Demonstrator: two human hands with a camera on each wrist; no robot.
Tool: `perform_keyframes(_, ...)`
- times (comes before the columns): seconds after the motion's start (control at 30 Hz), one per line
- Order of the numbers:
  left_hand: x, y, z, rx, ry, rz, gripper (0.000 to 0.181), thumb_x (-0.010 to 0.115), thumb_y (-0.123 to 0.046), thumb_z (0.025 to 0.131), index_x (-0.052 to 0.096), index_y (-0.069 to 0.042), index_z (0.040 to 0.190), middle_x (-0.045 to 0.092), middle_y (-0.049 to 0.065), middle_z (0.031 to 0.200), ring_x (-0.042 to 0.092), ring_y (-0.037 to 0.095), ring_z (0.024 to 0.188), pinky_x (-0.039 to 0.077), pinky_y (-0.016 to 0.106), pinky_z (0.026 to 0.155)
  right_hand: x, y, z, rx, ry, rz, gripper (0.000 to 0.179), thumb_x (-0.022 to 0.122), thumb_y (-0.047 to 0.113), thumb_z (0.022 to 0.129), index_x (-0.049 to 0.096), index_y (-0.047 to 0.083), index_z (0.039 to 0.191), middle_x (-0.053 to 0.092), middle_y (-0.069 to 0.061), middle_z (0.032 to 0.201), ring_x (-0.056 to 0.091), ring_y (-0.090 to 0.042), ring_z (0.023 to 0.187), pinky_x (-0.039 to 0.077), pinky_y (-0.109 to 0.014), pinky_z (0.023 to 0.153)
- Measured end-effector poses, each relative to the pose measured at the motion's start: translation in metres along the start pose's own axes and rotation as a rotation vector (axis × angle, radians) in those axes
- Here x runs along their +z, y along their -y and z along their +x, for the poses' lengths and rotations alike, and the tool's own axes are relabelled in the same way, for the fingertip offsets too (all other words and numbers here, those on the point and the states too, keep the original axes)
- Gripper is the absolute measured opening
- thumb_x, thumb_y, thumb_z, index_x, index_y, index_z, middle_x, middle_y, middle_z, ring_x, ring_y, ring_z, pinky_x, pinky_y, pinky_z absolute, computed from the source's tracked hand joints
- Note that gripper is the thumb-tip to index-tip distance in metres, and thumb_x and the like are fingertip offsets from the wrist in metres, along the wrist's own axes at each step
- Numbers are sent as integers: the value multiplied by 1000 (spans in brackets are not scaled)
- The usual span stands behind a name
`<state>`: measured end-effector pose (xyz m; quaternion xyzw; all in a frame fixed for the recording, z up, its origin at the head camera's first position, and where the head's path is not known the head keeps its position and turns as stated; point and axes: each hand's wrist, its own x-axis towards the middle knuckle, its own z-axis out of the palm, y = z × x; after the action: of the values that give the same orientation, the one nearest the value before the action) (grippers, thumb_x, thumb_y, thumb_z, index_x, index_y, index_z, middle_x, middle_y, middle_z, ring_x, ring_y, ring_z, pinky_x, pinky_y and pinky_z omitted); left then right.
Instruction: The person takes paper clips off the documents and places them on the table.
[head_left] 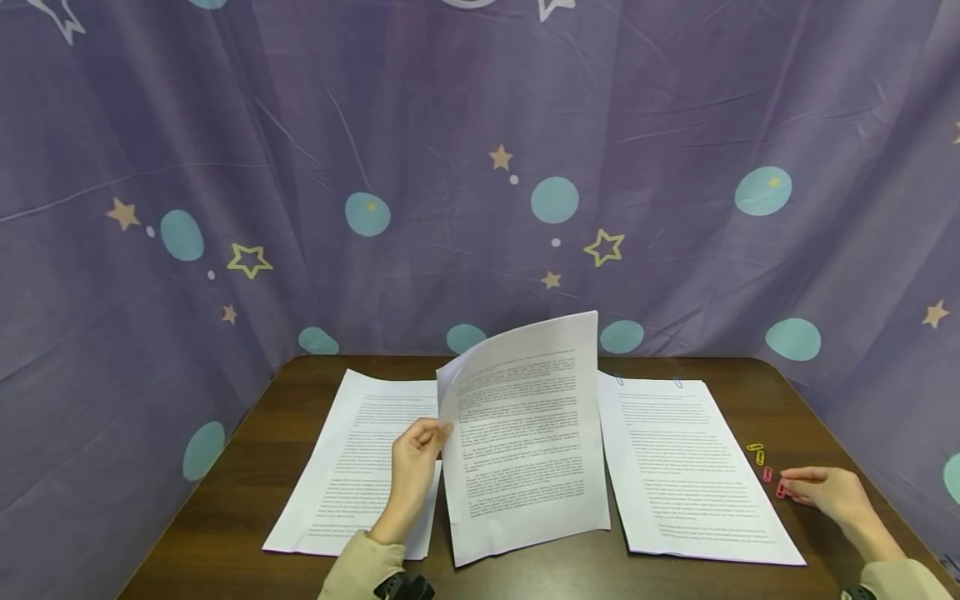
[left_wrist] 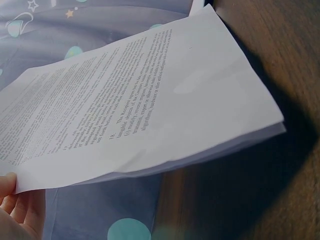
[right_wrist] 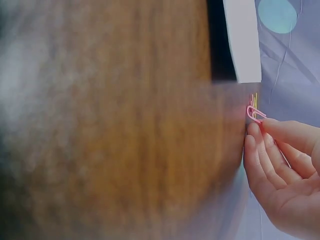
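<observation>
My left hand (head_left: 416, 467) pinches a few printed sheets (head_left: 525, 442) by their left edge and holds them raised and slightly bowed above the table. In the left wrist view, the thumb lies on the front of the sheets (left_wrist: 200, 90), near a corner. On the right, my right hand (head_left: 832, 496) pinches a pink paper clip (head_left: 782, 489) between thumb and fingers; its wire loop (right_wrist: 256, 114) sticks out past the fingertips. Just beyond it lie another pink paper clip (head_left: 767, 474) and two yellow paper clips (head_left: 757, 454).
A stack of printed paper (head_left: 352, 475) lies left, partly behind the left hand. To the right lies another stack (head_left: 697, 475), with two blue paper clips (head_left: 678, 382) on its far edge. The brown table (head_left: 240, 483) meets a purple patterned curtain (head_left: 450, 275).
</observation>
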<state>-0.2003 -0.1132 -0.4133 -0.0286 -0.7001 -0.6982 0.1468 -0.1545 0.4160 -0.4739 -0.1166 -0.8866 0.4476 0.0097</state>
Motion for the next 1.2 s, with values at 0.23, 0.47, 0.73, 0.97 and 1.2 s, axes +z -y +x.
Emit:
perform_keyframes(0.23, 1, -6, -2, -1, -3, -8, 10, 57, 6, 81, 56, 15, 84, 62, 29, 83, 55, 6, 55, 47, 19, 52, 1, -1, 3, 0, -10, -15, 26, 59, -1, 76, 56, -20, 93, 66, -7, 71, 59, -3, 59, 50, -21, 54)
perform_keyframes(0.47, -1, 14, 4, -3, -7, -26, 14, 60, 0, 81, 58, 12, 87, 63, 25, 85, 58, 6, 58, 48, 19, 54, 1, 1, 3, -29, -26, -81, 29, 63, 0, 74, 56, -19, 94, 65, -14, 76, 59, -4, 58, 50, -22, 53)
perform_keyframes(0.73, -1, 16, 5, 19, -15, 4, 14, 60, -2, 82, 59, 11, 87, 65, 22, 83, 59, 8, 59, 48, 20, 54, 4, 13, 2, -100, -58, -129, 34, 63, 7, 77, 55, -18, 99, 64, -23, 84, 58, -3, 59, 50, -23, 54)
perform_keyframes(0.97, -1, 14, 4, 13, -6, -18, 15, 59, -1, 82, 58, 12, 88, 64, 25, 85, 58, 7, 59, 48, 19, 54, 17, 39, 3, -174, -64, -131, 32, 62, 5, 80, 55, -17, 101, 65, -19, 80, 59, -9, 60, 50, -25, 55)
perform_keyframes(1.2, 0, 6, 2, 10, 2, -60, 12, 58, 4, 81, 57, 14, 86, 62, 28, 84, 57, 7, 57, 47, 19, 53, 30, 73, 1, -195, -32, -139, 34, 62, 15, 82, 57, -10, 105, 65, -19, 85, 57, -15, 57, 44, -29, 42)
